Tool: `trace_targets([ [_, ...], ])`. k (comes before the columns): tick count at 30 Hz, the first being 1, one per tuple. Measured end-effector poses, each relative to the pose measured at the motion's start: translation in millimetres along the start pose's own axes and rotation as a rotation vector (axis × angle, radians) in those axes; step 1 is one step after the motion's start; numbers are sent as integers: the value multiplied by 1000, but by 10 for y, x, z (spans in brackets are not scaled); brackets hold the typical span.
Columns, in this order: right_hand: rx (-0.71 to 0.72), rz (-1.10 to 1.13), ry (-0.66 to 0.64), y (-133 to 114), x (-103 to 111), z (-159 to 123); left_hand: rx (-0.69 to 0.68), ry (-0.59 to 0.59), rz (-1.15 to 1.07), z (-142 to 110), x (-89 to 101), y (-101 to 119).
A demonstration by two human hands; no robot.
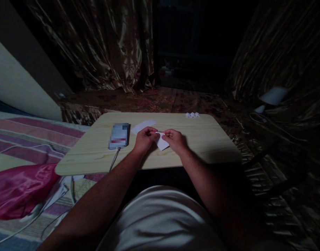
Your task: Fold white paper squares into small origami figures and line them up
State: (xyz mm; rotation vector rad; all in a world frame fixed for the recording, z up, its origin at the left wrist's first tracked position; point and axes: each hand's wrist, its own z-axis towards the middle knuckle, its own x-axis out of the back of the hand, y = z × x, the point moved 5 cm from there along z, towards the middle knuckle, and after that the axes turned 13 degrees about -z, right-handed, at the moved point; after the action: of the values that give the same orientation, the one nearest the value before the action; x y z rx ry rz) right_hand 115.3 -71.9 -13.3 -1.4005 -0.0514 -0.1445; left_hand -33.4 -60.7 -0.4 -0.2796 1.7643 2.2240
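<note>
A small white piece of paper (162, 143) is held between my two hands over the wooden table, one corner pointing toward me. My left hand (146, 138) pinches its upper left edge between thumb and fingers. On the other side, my right hand (175, 139) grips the upper right part, with the thumb on top. Flat white paper sheets (143, 126) lie just beyond my left hand. Three small folded white paper pieces (192, 115) sit in a row near the table's far right edge.
The pale wooden table (86, 153) has rounded corners. A phone (119, 136) with a white cable (114, 159) lies on its left. A pink bag (23, 188) rests on the striped bedding (34, 143). A white lamp (274, 96) stands at the right, before dark curtains (118, 45).
</note>
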Motion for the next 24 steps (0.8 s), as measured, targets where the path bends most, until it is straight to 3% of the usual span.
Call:
trace_targets([
  [24,-1,-20,-5,-38,1,-18,5,-9,-28,-12,-32,-7],
])
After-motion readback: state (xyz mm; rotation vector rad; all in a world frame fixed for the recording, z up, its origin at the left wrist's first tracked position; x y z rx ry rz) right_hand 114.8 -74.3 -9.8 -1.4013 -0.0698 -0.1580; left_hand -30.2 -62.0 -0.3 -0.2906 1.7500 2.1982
